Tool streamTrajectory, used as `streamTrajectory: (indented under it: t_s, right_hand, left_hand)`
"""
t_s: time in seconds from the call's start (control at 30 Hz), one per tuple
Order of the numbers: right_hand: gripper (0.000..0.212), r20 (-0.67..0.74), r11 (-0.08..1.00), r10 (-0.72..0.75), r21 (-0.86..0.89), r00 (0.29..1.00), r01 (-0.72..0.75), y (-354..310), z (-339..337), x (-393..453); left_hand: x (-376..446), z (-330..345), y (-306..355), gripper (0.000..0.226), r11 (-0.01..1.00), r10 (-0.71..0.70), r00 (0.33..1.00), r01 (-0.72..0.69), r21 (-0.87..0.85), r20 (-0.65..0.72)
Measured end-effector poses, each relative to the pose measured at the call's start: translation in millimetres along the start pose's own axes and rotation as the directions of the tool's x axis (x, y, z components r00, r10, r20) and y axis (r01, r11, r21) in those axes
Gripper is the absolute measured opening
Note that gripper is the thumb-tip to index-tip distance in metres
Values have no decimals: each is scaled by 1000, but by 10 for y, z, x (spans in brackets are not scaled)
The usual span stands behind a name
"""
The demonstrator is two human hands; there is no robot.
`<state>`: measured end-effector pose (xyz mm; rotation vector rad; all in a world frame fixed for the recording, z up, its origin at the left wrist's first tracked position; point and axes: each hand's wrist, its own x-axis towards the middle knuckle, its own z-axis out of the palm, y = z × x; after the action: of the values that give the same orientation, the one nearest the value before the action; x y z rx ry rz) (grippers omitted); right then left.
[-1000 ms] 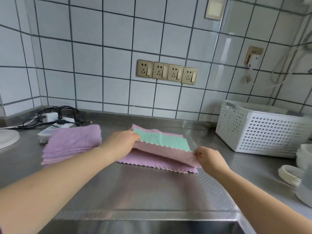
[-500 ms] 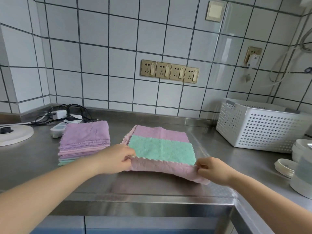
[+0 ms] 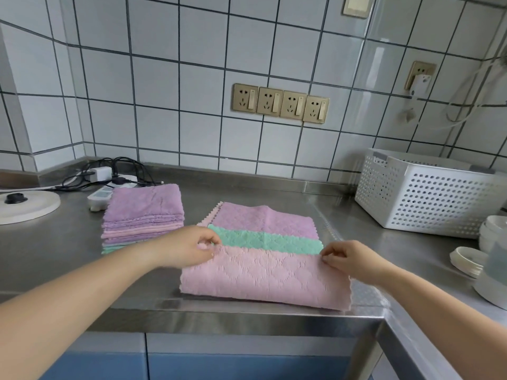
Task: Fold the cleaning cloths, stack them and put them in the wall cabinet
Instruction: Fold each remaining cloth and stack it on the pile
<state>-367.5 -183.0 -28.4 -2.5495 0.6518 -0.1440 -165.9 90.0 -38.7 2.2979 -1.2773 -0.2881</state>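
A pink cloth (image 3: 263, 275) lies near the front edge of the steel counter (image 3: 55, 259), doubled over on itself. My left hand (image 3: 189, 249) pinches its upper left corner and my right hand (image 3: 348, 257) pinches its upper right corner. Under its far edge shows a teal cloth (image 3: 263, 239), and behind that a purple cloth (image 3: 260, 219), both spread flat. To the left stands a stack of folded cloths (image 3: 142, 218), purple on top, pink and teal lower down. The wall cabinet is out of view.
A white perforated basket (image 3: 428, 196) stands at the back right. White bowls and lids (image 3: 466, 261) sit at the right edge. At the back left lie a power strip with black cables (image 3: 107, 176) and a round white appliance base (image 3: 27, 207). Wall sockets (image 3: 279, 102) are above.
Both hands pulled the pink cloth toward the counter's front, then carried its edge back over itself, folding it. It now lies flat and covers more of the teal cloth.
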Motion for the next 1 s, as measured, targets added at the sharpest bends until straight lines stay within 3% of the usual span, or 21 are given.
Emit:
streamTrajectory:
  t_s: [0.1,0.23,0.43,0.7,0.87,1.0]
  right_hand:
    - [5,-172,996,-4,91,985,20,38,-8,174]
    - [9,-236,996,24,92,972,-2,58,30,443]
    - [19,-224,998,68,9,972,-68,124,140,777]
    - [1,-226,996,84,7,970,-85,284,213,974]
    - [13,-220,993,113,6,969,-114,310,242,990]
    - [30,-256,972,12,-223,967,-71,153,247,906]
  left_hand:
    - [142,-35,-30,17,999,-28,982,25,-20,-185]
    - [406,-25,-55,31,997,-62,960,71,21,-273]
    - [718,92,-149,35,979,-139,946,175,100,-293]
    - [849,221,-314,38,960,-148,941,211,184,-304]
    - [876,241,-324,41,948,-147,953,212,237,-264]
    - [862,193,-66,43,919,-29,957,139,370,-289]
